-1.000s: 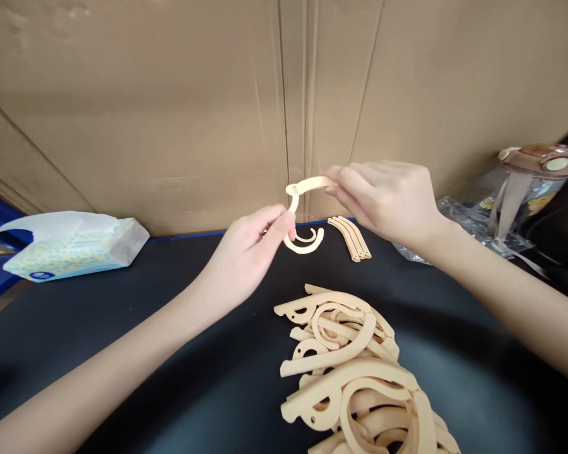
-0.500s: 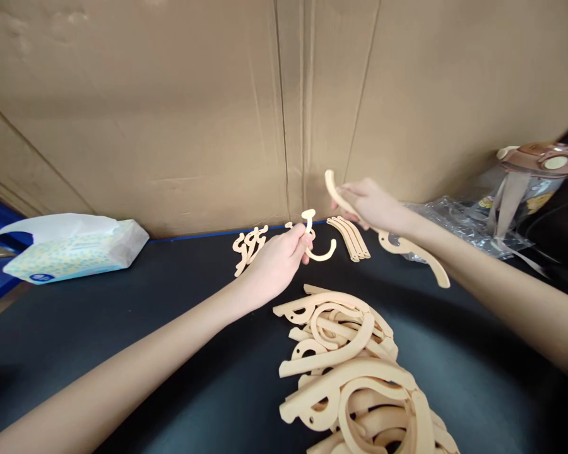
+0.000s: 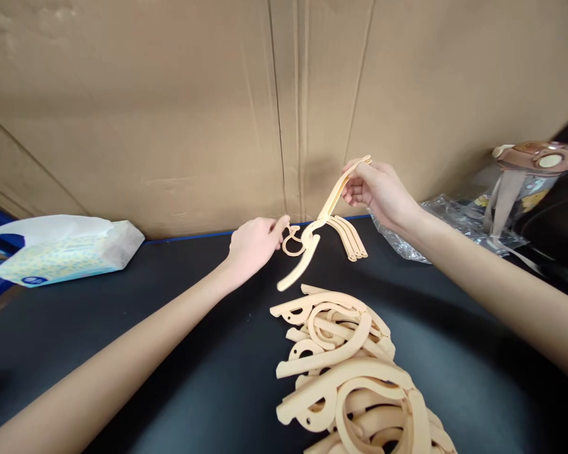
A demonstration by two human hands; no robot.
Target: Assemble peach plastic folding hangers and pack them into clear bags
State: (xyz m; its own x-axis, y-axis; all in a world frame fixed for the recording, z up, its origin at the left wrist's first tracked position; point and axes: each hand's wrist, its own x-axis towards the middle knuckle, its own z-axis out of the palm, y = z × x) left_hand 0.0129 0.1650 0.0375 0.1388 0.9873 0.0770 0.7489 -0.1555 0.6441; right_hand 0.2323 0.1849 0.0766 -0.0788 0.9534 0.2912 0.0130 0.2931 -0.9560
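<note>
My left hand point(image 3: 257, 244) is closed, its thumb and fingertips pinched at the top of a small cream plastic hook point(image 3: 292, 247), low over the black table. My right hand point(image 3: 376, 192) is closed round the upper end of a cream folding hanger arm piece point(image 3: 335, 194). That piece slants down to the left, and its lower curved part ends above the table, just right of the hook. A neat row of curved arm pieces point(image 3: 351, 239) lies below my right hand. Nearer to me spreads a large heap of hanger arm pieces point(image 3: 348, 369).
A tissue pack point(image 3: 71, 249) lies on the left of the black table point(image 3: 180, 378). At the right are a clear plastic bag point(image 3: 407, 243) and a bottle with a brown lid point(image 3: 539, 157). A cardboard wall point(image 3: 170, 126) rises behind the table's back edge.
My right hand has swung the hanger piece round, so its lower end now points left. My left hand has shifted left, covering the small hooks that lay there.
</note>
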